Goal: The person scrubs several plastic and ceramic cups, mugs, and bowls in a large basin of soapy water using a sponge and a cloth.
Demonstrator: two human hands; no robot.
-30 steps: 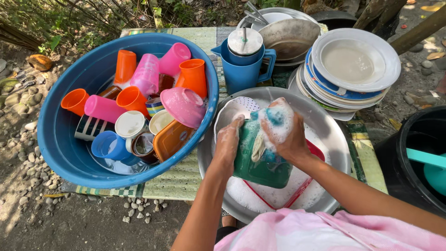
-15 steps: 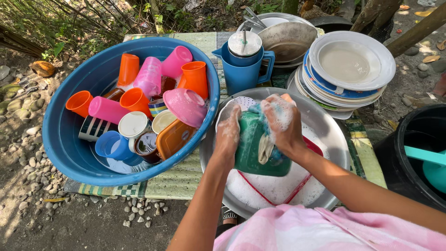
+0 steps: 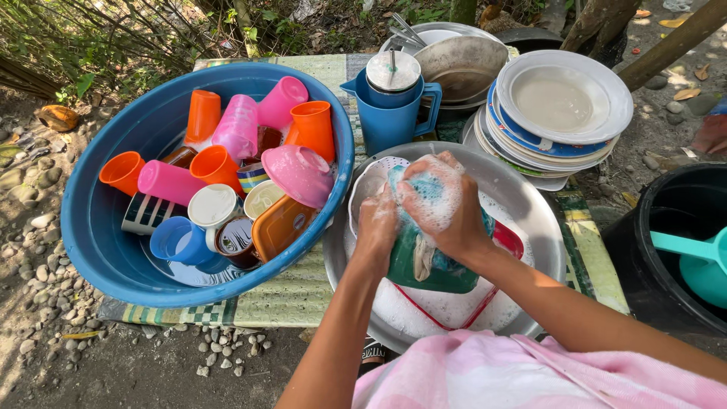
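Observation:
My left hand (image 3: 376, 225) grips the left edge of a green plastic container (image 3: 432, 265), held tilted over a metal basin (image 3: 530, 204) full of suds. Soapy and foam-covered, my right hand (image 3: 437, 203) presses a blue sponge (image 3: 429, 188) against the container's upper side. A cloth or strip hangs down the container's face. Under the container in the suds lies a red-rimmed lid or tray (image 3: 506, 241). A white perforated strainer (image 3: 375, 176) leans inside the basin at its left.
A big blue tub (image 3: 98, 220) at left holds several orange, pink and blue cups and a pink bowl (image 3: 301, 174). Behind the basin stand a blue lidded jug (image 3: 394, 102), a metal pan (image 3: 463, 64) and stacked plates (image 3: 559, 106). A black bucket with a teal dipper (image 3: 693, 254) sits right.
My right hand with the sponge slid left and down across the top of the container, closer to my left hand. The container stays tilted over the basin.

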